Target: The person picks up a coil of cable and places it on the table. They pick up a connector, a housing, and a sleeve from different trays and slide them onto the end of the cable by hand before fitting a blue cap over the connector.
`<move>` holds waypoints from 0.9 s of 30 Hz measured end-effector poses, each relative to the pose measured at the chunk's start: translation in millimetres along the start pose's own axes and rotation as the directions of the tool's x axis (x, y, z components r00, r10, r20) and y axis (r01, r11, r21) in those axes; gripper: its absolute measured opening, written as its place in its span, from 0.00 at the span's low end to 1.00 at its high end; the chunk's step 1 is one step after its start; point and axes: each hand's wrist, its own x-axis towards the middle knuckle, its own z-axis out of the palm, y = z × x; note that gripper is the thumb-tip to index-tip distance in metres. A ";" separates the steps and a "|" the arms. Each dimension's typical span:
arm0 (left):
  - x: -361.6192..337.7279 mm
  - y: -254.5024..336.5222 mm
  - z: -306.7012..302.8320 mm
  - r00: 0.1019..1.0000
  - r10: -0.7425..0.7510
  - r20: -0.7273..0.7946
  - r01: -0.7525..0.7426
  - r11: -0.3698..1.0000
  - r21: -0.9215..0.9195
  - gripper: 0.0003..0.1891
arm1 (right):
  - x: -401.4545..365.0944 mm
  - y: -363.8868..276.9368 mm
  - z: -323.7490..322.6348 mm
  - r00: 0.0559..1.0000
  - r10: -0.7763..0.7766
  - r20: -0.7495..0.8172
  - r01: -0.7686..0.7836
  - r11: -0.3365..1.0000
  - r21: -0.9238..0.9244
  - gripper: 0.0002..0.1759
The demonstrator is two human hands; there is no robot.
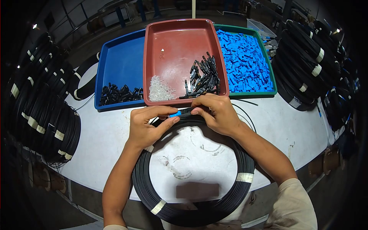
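My left hand (151, 124) is closed, thumb and forefinger pinching a small blue connector housing (175, 114). Opposite it, my right hand (217, 114) grips a black connector body (186, 110) between thumb and fingers. The two pieces meet end to end; how deeply they fit is hard to see. Directly below both hands lies a large coil of black cable (245, 163), bound with pale tape and overhanging the table's front edge. A loose stretch of cable curves out beside my right wrist.
Behind my hands stand a blue tray (122, 50) with black parts, a red tray (172, 38) with clear and black pieces, and a green tray (273, 86) full of blue housings (245, 63). Cable coils (51, 126) are stacked at left, others (303, 65) at right, on the white table (103, 153).
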 end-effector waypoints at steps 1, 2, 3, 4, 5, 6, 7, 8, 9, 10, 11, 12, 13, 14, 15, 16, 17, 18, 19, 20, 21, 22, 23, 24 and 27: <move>0.2 -1.2 0.3 0.999 0.045 -0.010 -0.045 0.999 0.007 0.11 | 0.3 0.4 0.2 1.000 -0.001 -0.001 0.001 1.000 -0.001 0.08; 0.5 -2.2 0.7 0.996 0.091 -0.019 -0.090 0.996 0.014 0.11 | 0.2 1.3 0.8 1.000 0.014 0.007 -0.015 1.000 0.024 0.07; 1.4 -3.9 0.4 0.996 0.092 -0.017 -0.092 0.996 0.013 0.11 | -0.1 2.1 1.1 0.999 0.030 0.015 -0.031 0.998 0.048 0.07; 2.6 -5.9 -0.6 0.988 0.152 -0.033 -0.151 0.988 0.039 0.13 | -0.6 3.0 1.1 0.999 0.032 0.012 -0.032 0.998 0.047 0.07; 3.2 -6.8 -1.2 0.976 0.212 -0.048 -0.208 0.976 0.066 0.15 | -0.9 3.8 1.2 1.000 -0.022 -0.012 0.023 0.998 0.059 0.07; 2.0 -4.6 -0.5 0.976 0.211 -0.047 -0.208 0.976 0.066 0.15 | -1.0 4.3 1.3 0.997 -0.075 -0.035 0.078 0.994 0.071 0.07; -0.3 -0.6 0.8 0.995 0.079 -0.060 -0.081 0.996 -0.030 0.18 | -0.9 4.2 1.3 0.997 -0.075 -0.036 0.077 0.995 0.071 0.07; -1.4 1.6 1.7 0.997 -0.056 -0.059 0.048 0.991 -0.128 0.21 | -0.6 3.8 1.2 0.993 -0.104 -0.053 0.107 0.992 0.064 0.07; -1.5 1.2 1.3 0.997 -0.055 -0.058 0.047 0.991 -0.129 0.21 | -0.5 3.8 0.8 0.989 -0.132 -0.071 0.136 0.989 0.056 0.07; -1.6 0.3 0.0 1.000 -0.007 -0.027 0.004 0.996 -0.092 0.24 | -0.5 4.4 0.2 0.989 -0.132 -0.072 0.136 0.989 0.055 0.07; -1.7 -0.3 -0.8 0.999 0.040 0.006 -0.039 0.998 -0.055 0.26 | -0.5 5.0 -0.3 0.983 -0.173 -0.068 0.175 0.984 0.025 0.08; -1.7 -1.4 -0.7 0.999 0.040 0.007 -0.039 0.998 -0.056 0.26 | -0.6 5.3 -0.4 0.975 -0.213 -0.063 0.213 0.977 -0.004 0.08; -2.0 -3.1 -0.4 0.999 0.039 0.005 -0.039 0.996 -0.079 0.27 | -0.5 4.2 -0.5 0.975 -0.213 -0.063 0.213 0.977 -0.003 0.08; -2.3 -4.1 -0.2 0.999 0.038 0.003 -0.038 0.994 -0.102 0.28 | -0.1 2.0 -0.7 0.968 -0.241 -0.064 0.240 0.971 -0.016 0.09; -2.9 -4.2 -0.1 0.999 0.038 0.003 -0.037 0.994 -0.102 0.28 | -0.3 0.7 -0.7 0.961 -0.268 -0.065 0.267 0.963 -0.028 0.09; -4.1 -4.1 -0.1 0.999 0.033 -0.022 -0.036 0.989 -0.146 0.29 | -1.0 0.5 -0.3 0.961 -0.268 -0.065 0.266 0.963 -0.027 0.09; -4.8 -4.2 -0.2 0.998 0.028 -0.048 -0.037 0.981 -0.190 0.31 | -1.4 0.4 -0.1 0.963 -0.266 -0.050 0.265 0.964 -0.015 0.10; -5.2 -4.7 -0.8 0.998 0.028 -0.049 -0.037 0.981 -0.190 0.31 | -1.4 0.4 0.2 0.964 -0.264 -0.034 0.264 0.964 -0.003 0.10; -5.5 -5.4 -1.4 0.999 0.044 -0.025 -0.048 0.979 -0.198 0.31 | -1.3 0.5 0.1 0.964 -0.265 -0.034 0.265 0.964 -0.003 0.10; -5.9 -5.9 -1.7 0.998 0.060 -0.002 -0.059 0.977 -0.207 0.32 | -1.5 0.7 -0.2 0.961 -0.276 -0.029 0.276 0.961 0.003 0.10; -5.9 -5.8 -1.6 0.998 0.058 -0.003 -0.058 0.976 -0.208 0.32 | -1.8 0.8 -0.3 0.958 -0.286 -0.024 0.287 0.958 0.008 0.10; -5.6 -4.6 -1.4 0.998 0.053 0.039 -0.043 0.973 -0.228 0.33 | -2.1 0.6 0.0 0.958 -0.286 -0.023 0.286 0.958 0.009 0.10; -5.1 -2.8 -1.0 0.996 0.049 0.079 -0.028 0.968 -0.248 0.33 | -2.4 0.1 0.2 0.963 -0.268 -0.028 0.269 0.963 0.034 0.10; -3.4 1.0 -0.4 0.994 0.055 0.090 -0.032 0.971 -0.238 0.34 | -2.5 -0.2 -0.2 0.967 -0.251 -0.032 0.253 0.966 0.058 0.10; -4.5 4.9 2.5 0.998 -0.019 0.058 0.038 0.936 -0.349 0.31 | -5.5 -2.6 -0.3 0.979 -0.205 -0.008 0.205 0.975 0.090 0.09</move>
